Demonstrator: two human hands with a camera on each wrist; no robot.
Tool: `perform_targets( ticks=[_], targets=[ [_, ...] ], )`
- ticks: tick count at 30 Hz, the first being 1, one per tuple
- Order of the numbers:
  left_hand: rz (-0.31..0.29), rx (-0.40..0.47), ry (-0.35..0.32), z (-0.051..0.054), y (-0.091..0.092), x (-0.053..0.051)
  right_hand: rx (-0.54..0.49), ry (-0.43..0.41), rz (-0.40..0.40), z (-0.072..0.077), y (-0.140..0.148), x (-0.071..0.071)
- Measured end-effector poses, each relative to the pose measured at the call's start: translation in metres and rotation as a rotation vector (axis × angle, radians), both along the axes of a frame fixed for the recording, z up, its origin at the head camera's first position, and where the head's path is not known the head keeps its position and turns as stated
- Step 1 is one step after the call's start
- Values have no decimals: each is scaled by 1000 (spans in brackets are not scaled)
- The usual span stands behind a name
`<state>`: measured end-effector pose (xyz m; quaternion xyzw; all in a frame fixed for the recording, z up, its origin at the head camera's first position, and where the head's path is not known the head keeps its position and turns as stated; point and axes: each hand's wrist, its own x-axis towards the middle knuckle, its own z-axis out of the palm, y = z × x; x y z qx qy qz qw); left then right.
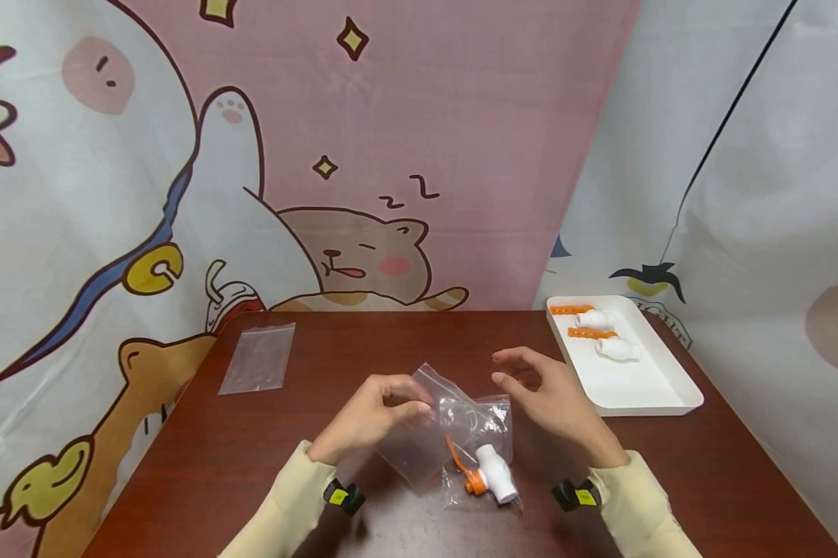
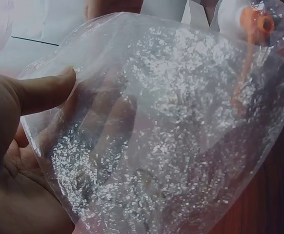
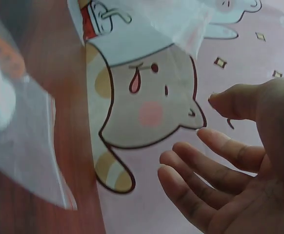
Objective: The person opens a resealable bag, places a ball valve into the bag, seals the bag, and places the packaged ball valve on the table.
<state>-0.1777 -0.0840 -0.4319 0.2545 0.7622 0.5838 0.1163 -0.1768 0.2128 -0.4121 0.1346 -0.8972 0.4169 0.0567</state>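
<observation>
My left hand (image 1: pixel 384 411) pinches a clear zip bag (image 2: pixel 181 122) near its edge, with the thumb in front and the fingers showing through the film. The bag hangs tilted over the table and nothing shows inside it. Partly behind it, a second clear zip bag (image 1: pixel 453 496) lies on the table. Inside that one are a white plastic tee-shaped fitting (image 1: pixel 497 474) and an orange piece (image 1: pixel 473 482) with a thin strap. My right hand (image 1: pixel 547 391) is raised to the right of both bags, fingers spread and loosely bent, touching nothing.
A white tray (image 1: pixel 642 387) at the back right holds white fittings (image 1: pixel 617 349) and orange strips (image 1: pixel 591 334). Another flat clear bag (image 1: pixel 258 360) lies at the back left of the brown table (image 1: pixel 181 480). A cartoon-printed cloth (image 1: pixel 488 155) hangs behind the table.
</observation>
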Motion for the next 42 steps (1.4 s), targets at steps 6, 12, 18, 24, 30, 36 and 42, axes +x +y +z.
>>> perform_targets(
  ticks=[6, 12, 18, 24, 30, 36, 42],
  targets=[
    [-18, 5, 34, 0, 5, 0, -95, -53, 79, 6, -13, 9],
    [-26, -1, 16, -1, 10, 0, -133, -98, 177, 11, -23, 18],
    [-32, -13, -14, -1, 14, 2, -82, -39, 260, 13, -28, 24],
    [-31, -19, -11, -1, 17, 2, -70, -17, 262, 12, -30, 24],
    [-10, -50, 46, -1, 16, 3, -39, -24, 208, 11, -31, 23],
    [60, -81, 94, -1, 14, 4, -53, -29, 169, 8, -31, 22],
    [172, -37, 107, 3, 9, 6, -68, -36, 119, 8, -31, 21]
  ],
)
